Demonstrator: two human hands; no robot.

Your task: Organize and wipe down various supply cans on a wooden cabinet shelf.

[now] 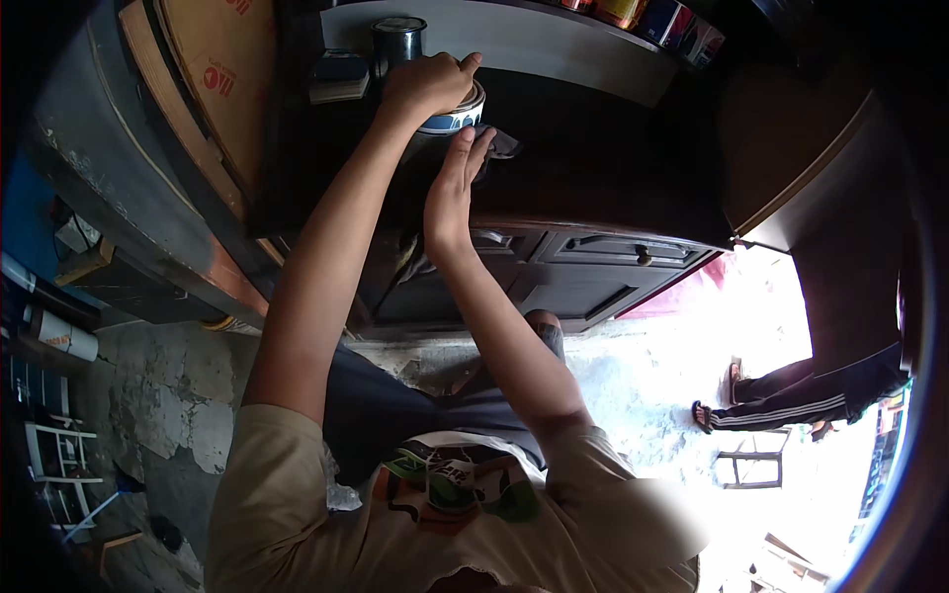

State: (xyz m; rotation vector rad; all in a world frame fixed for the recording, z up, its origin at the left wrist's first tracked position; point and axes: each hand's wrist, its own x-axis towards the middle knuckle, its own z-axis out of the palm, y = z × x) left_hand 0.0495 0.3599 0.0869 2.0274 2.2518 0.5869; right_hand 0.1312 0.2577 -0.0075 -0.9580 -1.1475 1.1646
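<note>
A round paint can [452, 123] with a blue and white band stands on the dark cabinet top. My left hand [428, 85] lies over its upper left side, closed, with thumb or finger tip pointing to the right; most of its fingers are hidden, so what they hold cannot be seen. My right hand [453, 193] is at the can's near right side, its fingers stretched out straight and close against the can. A dark grey cloth [504, 144] lies beside those fingers, partly hidden by them.
Behind my left hand stands a dark metal can [399, 36], with a small stack of flat boxes or books [339, 77] to its left. Boards [217, 89] lean at the left. The dark cabinet [593, 267] has drawers in front. A person's legs [791, 397] show at the right.
</note>
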